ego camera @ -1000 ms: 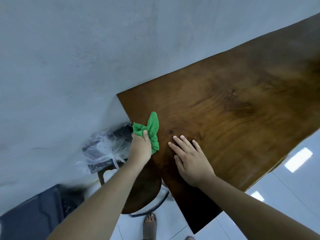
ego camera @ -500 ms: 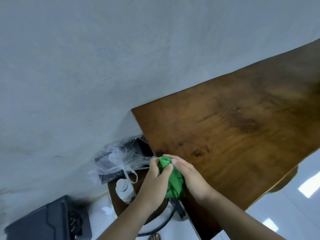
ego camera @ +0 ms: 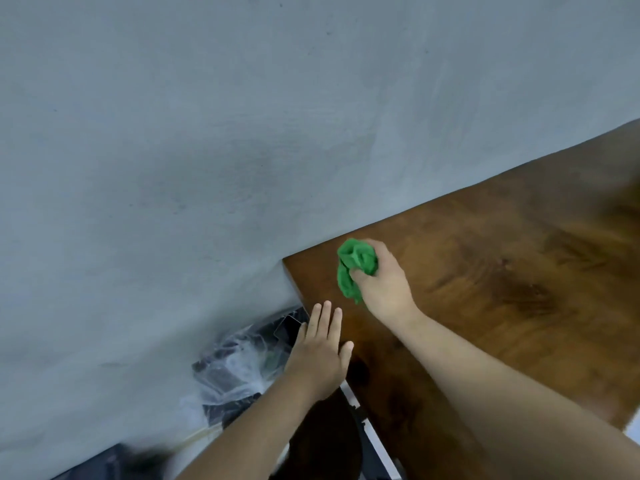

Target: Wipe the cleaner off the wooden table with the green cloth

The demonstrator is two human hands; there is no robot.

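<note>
So we had the green cloth (ego camera: 356, 268) scrunched into a wad in our right hand (ego camera: 381, 285), fingers and thumb curled tight round it. It was sitting on the desk (ego camera: 519, 271), just in from the corner by the wall (ego camera: 207, 133). Our left hand (ego camera: 320, 355) was flat and held nothing, fingers straight, right at the short edge of the desk. We couldn't tell if it was actually resting on the wood or just hovering.

What could go wrong, as we figured it: with the cloth balled up like that, only a small patch of it would meet the wood. A pass would probably leave streaks or miss whole strips. We honestly couldn't make out any cleaner on the desk, no sheen or foam, so skipping a spot without noticing seemed easy. And that close to the corner, a stroke toward the edge could shove cleaner off the desk onto the stuff below.

Around it: a crumpled clear plastic bag (ego camera: 235, 368) with something dark inside sat just off the short edge of the desk, beside the left hand. A dark round thing (ego camera: 325, 438), maybe a stool, sat under that same end, too dim to be sure. The wall ran tight along the far side of the desk, so there was no room to swing past there. The only thing near the cloth's path was our own left hand.
</note>
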